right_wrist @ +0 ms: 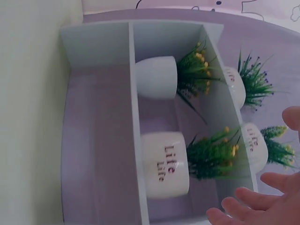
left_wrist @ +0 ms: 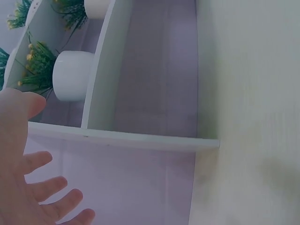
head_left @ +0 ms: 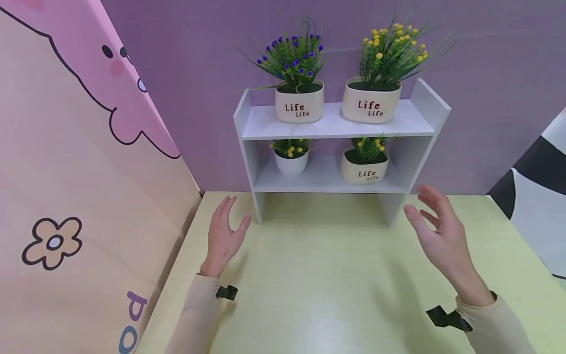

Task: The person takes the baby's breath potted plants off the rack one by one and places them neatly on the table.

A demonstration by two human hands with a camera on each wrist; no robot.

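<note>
Spread and empty, the left hand (head_left: 223,238) and right hand (head_left: 444,241) hang at the shelf's (head_left: 332,124) eight and four o'clock: likely a reach, next calling for closing inward together.

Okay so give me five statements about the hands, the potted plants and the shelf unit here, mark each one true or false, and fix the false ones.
1. The left hand and the right hand hold nothing. True.
2. Every flowerpot shows the word "Life". False: the round white pot on the lower shelf shows no lettering.
3. The plant with violet-blue flowers stands on the upper shelf. True.
4. Three pots stand on the upper shelf. False: two do.
5. The white shelf unit hangs on the wall, clear of the table. False: it stands on the pale table.
</note>
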